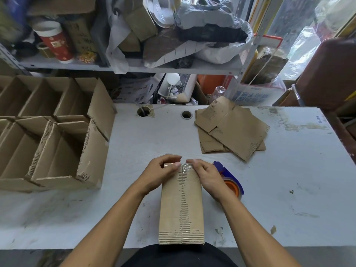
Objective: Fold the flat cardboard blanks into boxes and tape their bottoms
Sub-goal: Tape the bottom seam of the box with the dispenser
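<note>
Box (181, 205) lengthwise away (bottom up), hands at far end

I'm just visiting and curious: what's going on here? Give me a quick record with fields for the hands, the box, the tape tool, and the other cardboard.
left hand: left hand presses the far end of the box, fingers curled over its edge
right hand: right hand presses clear tape down at the same end
box: folded box lies bottom up on the table, tape along its seam
tape tool: tape dispenser rests beside the box, under the right wrist
flat blanks: flat blanks piled at far right
finished boxes: open boxes stand grouped at left
</note>
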